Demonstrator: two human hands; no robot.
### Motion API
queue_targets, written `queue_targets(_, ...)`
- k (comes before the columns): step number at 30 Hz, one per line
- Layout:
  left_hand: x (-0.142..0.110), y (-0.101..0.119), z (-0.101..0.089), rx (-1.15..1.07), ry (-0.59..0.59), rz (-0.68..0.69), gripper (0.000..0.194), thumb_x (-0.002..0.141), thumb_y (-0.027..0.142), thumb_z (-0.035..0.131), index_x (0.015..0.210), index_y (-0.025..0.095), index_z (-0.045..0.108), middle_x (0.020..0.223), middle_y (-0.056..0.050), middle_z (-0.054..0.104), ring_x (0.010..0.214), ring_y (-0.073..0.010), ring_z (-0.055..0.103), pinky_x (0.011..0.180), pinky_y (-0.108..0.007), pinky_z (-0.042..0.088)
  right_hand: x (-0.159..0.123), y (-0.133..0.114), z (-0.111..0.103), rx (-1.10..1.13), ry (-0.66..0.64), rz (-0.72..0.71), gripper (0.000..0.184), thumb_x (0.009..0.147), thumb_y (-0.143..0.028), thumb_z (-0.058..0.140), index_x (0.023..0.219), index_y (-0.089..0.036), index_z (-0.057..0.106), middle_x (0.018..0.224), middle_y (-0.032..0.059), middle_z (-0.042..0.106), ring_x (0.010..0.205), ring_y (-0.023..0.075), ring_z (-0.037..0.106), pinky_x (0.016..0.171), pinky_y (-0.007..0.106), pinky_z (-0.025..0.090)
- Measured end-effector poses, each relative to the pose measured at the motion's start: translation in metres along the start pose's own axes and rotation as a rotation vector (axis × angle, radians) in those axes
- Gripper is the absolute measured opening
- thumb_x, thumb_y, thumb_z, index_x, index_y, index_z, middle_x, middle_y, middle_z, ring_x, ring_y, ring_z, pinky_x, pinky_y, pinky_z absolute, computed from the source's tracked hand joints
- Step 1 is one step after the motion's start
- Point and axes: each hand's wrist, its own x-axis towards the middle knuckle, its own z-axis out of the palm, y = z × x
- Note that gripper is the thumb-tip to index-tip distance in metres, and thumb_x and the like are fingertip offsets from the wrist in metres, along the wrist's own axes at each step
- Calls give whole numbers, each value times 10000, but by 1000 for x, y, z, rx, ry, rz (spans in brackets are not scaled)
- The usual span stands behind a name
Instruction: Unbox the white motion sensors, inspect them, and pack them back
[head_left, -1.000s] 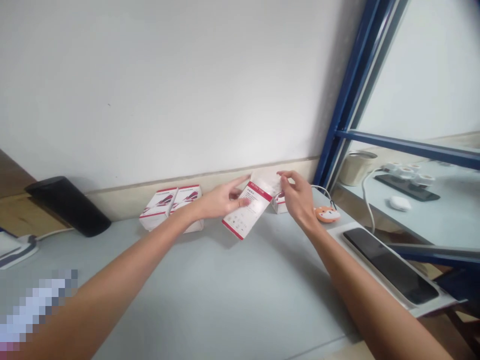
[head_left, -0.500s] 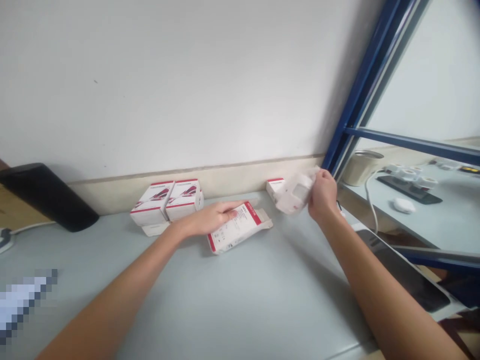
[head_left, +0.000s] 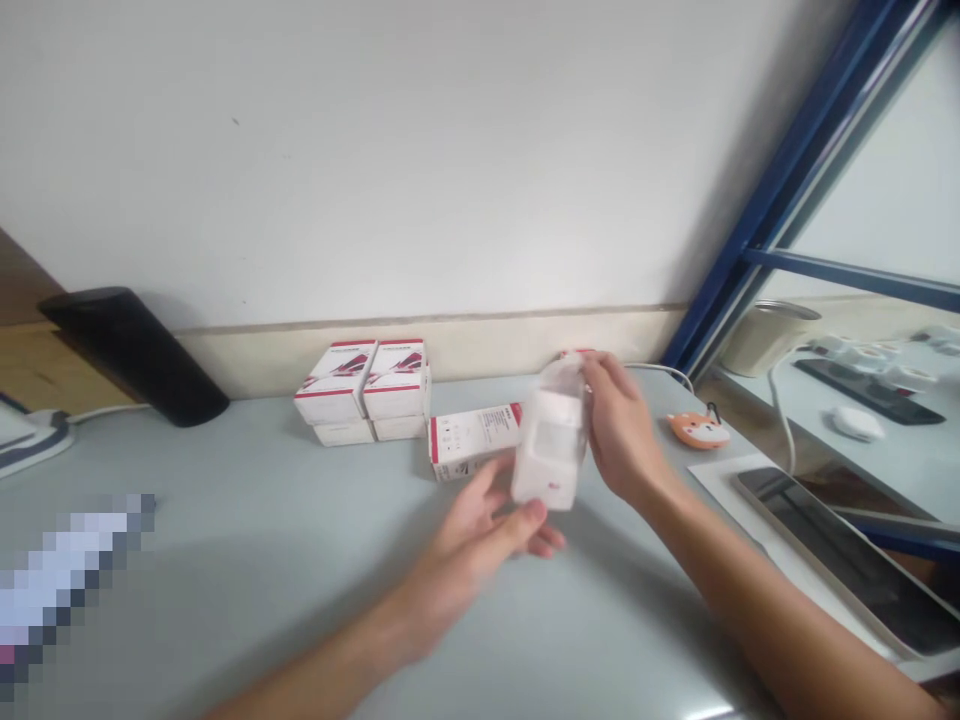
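A white motion sensor (head_left: 551,450) in a thin clear plastic bag is held upright above the table. My right hand (head_left: 619,425) pinches the bag at its upper right. Low on the sensor's left side is my left hand (head_left: 487,530), its thumb on the bottom edge and its fingers reaching behind and under. Behind them, a white and red carton (head_left: 472,435) lies on the table, its right end hidden by the sensor. Another small red-edged box (head_left: 577,353) shows only its top edge behind my right hand.
Stacked white and red boxes (head_left: 360,385) stand near the wall. A black cylindrical object (head_left: 139,355) leans at left. Rightward lie an orange animal-face case (head_left: 699,430) and a dark-screened device (head_left: 847,550). A blue-framed glass partition (head_left: 795,170) bounds the right side.
My left hand has let go of the carton, which now lies on the table, and has moved to the sensor. My right hand has brought the bagged sensor left and lower.
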Motion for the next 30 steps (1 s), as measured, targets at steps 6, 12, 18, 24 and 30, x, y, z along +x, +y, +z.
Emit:
queue_targets(6,-1,-10,-17,-122,-234,-37,541,814,606,817,1021,141,633,810,-53,662,735,-177,664,786,-365,507,-17,-30,1,-170,-355,-182,315,1020,-528,589,916,-231,608,786,-15,589,675,128,570,622,258,502)
queue_targets(12,0,-4,-21,-108,-222,-51,583,840,625,778,1139,159,597,801,-39,654,674,-174,659,771,-373,511,10,-26,-21,-52,-46,-164,406,949,-627,649,841,-243,573,719,-36,523,517,106,479,461,251,410)
queue_targets(18,-2,-3,-22,-64,-229,-81,552,861,545,798,1205,168,587,800,-51,683,730,-193,685,797,-360,482,17,-31,-40,-177,-228,-19,514,880,-743,652,929,-237,725,871,19,637,714,150,573,544,245,427)
queue_targets(24,1,-8,-28,-195,-218,-56,510,939,473,729,1350,214,572,1117,-123,696,948,-263,740,841,-388,520,7,-35,-34,-169,-569,141,376,872,-576,761,855,-208,686,712,-30,568,599,113,465,547,246,375)
queue_targets(30,5,-11,-35,-258,-253,-34,522,1026,569,528,1327,153,618,1231,-216,700,816,-219,732,765,-349,504,14,-32,-34,62,-307,55,353,833,-530,810,826,-221,639,677,-42,524,552,110,446,518,255,365)
